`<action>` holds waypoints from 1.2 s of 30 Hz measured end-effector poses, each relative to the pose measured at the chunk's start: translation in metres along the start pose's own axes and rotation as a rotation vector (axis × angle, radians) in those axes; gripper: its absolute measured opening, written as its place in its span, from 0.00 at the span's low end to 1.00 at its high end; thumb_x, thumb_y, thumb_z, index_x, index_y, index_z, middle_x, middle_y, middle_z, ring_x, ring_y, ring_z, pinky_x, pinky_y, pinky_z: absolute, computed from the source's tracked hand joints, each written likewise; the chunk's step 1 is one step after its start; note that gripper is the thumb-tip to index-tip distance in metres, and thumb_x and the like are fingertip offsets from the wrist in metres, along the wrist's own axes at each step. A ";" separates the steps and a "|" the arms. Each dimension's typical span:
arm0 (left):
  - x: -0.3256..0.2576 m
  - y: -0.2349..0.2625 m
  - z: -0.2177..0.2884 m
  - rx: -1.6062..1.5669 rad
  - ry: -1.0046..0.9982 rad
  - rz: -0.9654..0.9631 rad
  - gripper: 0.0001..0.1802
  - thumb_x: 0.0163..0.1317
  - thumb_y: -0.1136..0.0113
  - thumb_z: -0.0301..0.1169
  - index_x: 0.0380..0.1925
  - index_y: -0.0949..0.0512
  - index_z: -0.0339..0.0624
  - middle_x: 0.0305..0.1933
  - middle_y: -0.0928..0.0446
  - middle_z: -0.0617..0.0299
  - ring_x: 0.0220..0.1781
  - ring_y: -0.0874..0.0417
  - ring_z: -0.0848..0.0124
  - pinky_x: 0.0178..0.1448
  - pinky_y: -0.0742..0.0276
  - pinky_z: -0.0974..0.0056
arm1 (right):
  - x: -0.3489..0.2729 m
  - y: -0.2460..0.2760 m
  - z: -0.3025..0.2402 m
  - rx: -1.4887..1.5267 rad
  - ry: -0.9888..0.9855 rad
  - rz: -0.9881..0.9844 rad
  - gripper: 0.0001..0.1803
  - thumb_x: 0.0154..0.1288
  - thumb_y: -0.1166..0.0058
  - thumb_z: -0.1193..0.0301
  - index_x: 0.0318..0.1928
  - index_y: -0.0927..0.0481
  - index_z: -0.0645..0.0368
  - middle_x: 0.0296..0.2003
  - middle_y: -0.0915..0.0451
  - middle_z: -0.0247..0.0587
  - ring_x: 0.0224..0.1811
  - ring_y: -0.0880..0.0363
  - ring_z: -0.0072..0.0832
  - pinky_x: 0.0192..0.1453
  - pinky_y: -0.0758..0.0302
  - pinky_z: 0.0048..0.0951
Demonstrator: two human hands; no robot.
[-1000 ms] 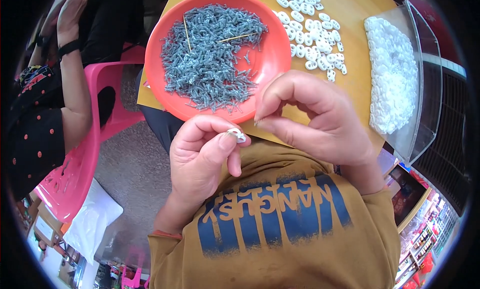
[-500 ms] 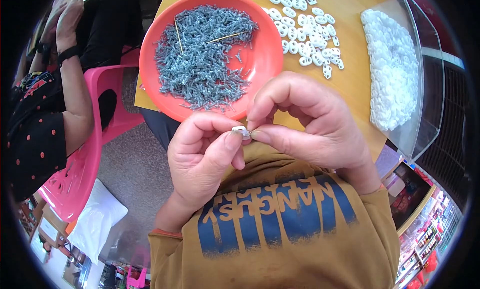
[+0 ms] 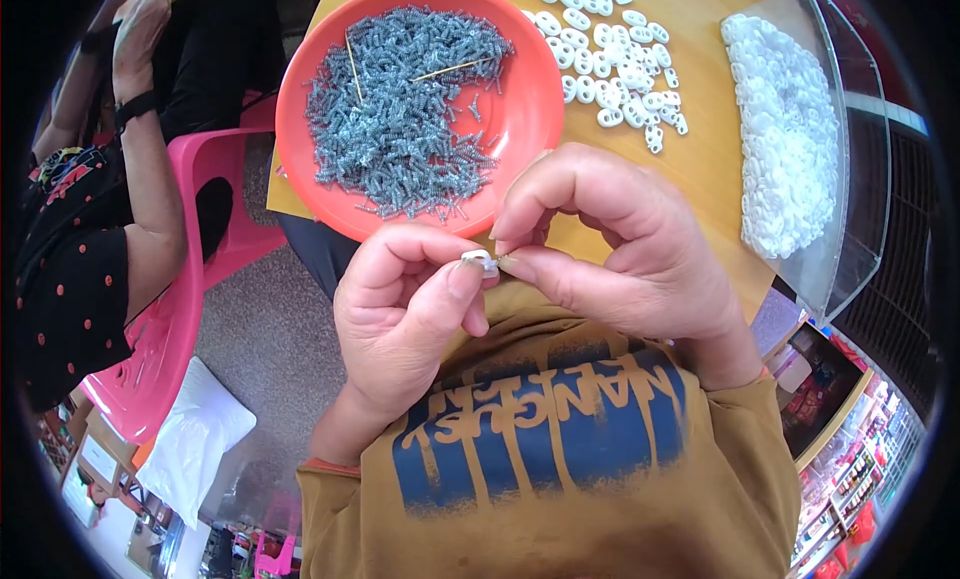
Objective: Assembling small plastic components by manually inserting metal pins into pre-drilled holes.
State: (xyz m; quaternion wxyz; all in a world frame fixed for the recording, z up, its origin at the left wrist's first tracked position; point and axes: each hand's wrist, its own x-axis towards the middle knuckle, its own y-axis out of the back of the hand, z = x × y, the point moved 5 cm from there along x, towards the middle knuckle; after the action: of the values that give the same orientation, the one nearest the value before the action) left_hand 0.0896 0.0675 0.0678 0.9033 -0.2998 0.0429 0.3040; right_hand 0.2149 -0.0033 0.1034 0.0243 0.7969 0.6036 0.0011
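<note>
My left hand [image 3: 395, 299] is closed, pinching a small white plastic piece [image 3: 478, 258] between thumb and forefinger. Just to its right, the thumb and forefinger of my right hand [image 3: 635, 254] are pressed together against the piece's right end. Whatever those fingertips grip is too small and hidden to name. Beyond both hands lies a round orange-red plate [image 3: 535, 144] heaped with small grey metal springs [image 3: 400, 109]. Loose white plastic pieces [image 3: 609, 118], many showing two holes, are spread on the table right of the plate.
Two thin wooden sticks [image 3: 453, 70] rest on the springs. At the right, a clear container [image 3: 850, 179] holds a pile of white pieces [image 3: 785, 139] on the wooden table [image 3: 700, 194]. A person sits at the left on a pink chair [image 3: 190, 204]. A white bag [image 3: 195, 429] lies on the floor.
My right fingertips have shifted slightly left, closer to the white piece. My left hand keeps its hold on it. The seated person's hands have moved a little.
</note>
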 end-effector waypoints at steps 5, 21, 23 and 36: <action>0.000 0.000 -0.003 -0.003 -0.002 -0.007 0.04 0.58 0.49 0.21 0.34 0.31 0.34 0.31 0.25 0.58 0.24 0.27 0.80 0.28 0.29 0.78 | 0.001 0.000 -0.002 -0.089 0.063 0.026 0.10 0.47 0.46 0.86 0.31 0.27 0.62 0.27 0.26 0.35 0.31 0.26 0.23 0.36 0.30 0.22; -0.001 -0.001 -0.006 0.048 0.015 0.034 0.04 0.59 0.50 0.22 0.34 0.32 0.34 0.30 0.25 0.58 0.22 0.26 0.79 0.26 0.30 0.77 | -0.006 -0.003 -0.009 -0.344 0.198 0.119 0.10 0.44 0.44 0.86 0.28 0.26 0.60 0.25 0.24 0.37 0.27 0.24 0.29 0.29 0.29 0.24; 0.000 0.000 -0.008 0.001 0.044 0.023 0.04 0.60 0.50 0.23 0.33 0.32 0.34 0.30 0.25 0.57 0.22 0.26 0.79 0.25 0.30 0.77 | -0.007 -0.002 -0.003 -0.219 0.111 0.101 0.10 0.47 0.44 0.85 0.30 0.26 0.61 0.28 0.24 0.37 0.30 0.24 0.27 0.33 0.28 0.23; 0.009 -0.004 -0.006 -0.174 0.036 0.018 0.06 0.59 0.48 0.25 0.33 0.32 0.34 0.30 0.24 0.54 0.20 0.26 0.76 0.24 0.29 0.75 | -0.011 0.000 0.006 0.146 -0.055 0.088 0.12 0.52 0.46 0.84 0.39 0.27 0.66 0.36 0.26 0.41 0.38 0.27 0.24 0.44 0.30 0.23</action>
State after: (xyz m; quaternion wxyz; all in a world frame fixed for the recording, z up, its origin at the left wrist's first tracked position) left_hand 0.1000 0.0663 0.0629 0.8702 -0.3820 0.0352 0.3091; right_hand 0.2119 -0.0136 0.0981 -0.0173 0.8221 0.5655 -0.0639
